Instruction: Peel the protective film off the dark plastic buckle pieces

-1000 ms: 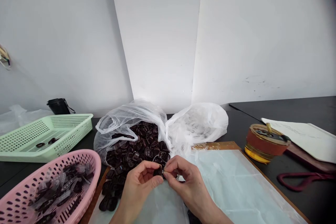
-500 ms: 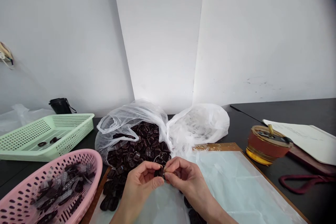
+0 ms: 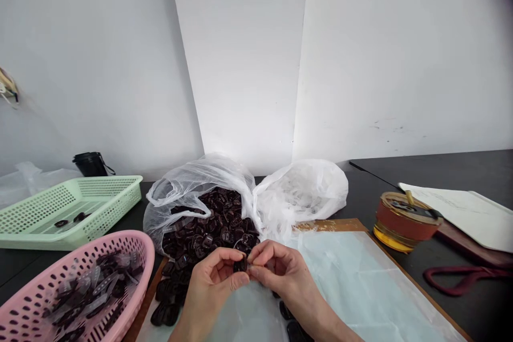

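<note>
Buckle (image 3: 240, 263) sits pinched between fingertips of 2 hands (image 3: 247, 278).

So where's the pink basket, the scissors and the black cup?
Pink basket (image 3: 146, 261): head view, on its rim.
Scissors (image 3: 452, 290): head view, on a handle loop.
Black cup (image 3: 90, 165): head view, on its side.

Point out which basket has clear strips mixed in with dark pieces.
The pink oval basket, nearer the left hand: clear strips lie among its dark pieces. The green rectangular basket shows only a few dark pieces.
</note>
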